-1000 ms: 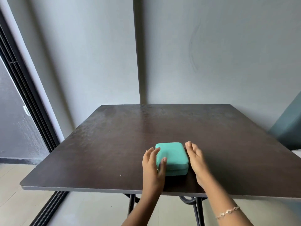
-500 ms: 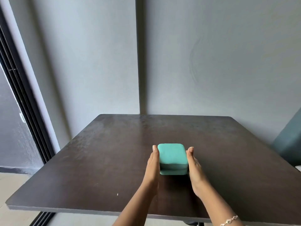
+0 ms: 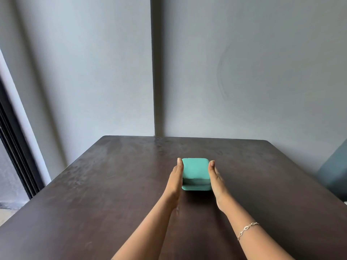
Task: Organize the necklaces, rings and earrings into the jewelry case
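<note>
Fingers point(image 3: 179, 164) flank teal jewelry case point(image 3: 195, 168) on dark table point(image 3: 112, 184) by grey wall point(image 3: 244, 72).

A dark brown counter point(image 3: 112, 194) with a dull, smudged top stands with its far edge against a plain grey wall point(image 3: 262, 72). A dark vertical strip point(image 3: 153, 72) runs up the wall from that edge. A black frame point(image 3: 15, 147) rises beyond the left edge, and a blue-grey shape point(image 3: 336, 175) sits past the right edge.
</note>
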Demonstrator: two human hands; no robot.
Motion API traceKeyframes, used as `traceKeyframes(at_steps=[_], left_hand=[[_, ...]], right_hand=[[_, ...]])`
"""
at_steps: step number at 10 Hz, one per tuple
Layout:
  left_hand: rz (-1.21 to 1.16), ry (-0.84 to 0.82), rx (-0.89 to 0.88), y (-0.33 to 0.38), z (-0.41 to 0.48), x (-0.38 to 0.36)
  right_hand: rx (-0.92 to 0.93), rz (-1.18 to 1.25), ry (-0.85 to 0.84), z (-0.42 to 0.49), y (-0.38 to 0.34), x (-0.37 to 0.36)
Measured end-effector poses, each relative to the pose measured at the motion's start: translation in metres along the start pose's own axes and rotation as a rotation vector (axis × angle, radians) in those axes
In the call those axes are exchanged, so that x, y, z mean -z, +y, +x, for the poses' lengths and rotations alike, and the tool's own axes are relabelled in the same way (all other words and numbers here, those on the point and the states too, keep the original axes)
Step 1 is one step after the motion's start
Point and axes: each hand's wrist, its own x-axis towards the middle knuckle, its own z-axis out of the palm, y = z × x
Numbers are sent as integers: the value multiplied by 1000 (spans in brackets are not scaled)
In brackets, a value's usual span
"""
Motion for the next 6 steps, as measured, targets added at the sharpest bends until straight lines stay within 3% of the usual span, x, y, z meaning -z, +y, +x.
traceKeyframes(at_steps=[2,3,4,6], left_hand=[[112,11,31,-13,8,8],[350,27,-100,17,-29,4],[648,39,-212,19,-50,7],[1100,82,-231,24,-86,7]], right_hand=[[-43,-61,-23,3,9,1],[-7,-135,-30,-7,9,6],[38,-383,-61,-24,11,12],[119,-787,-73,-66,3,21]])
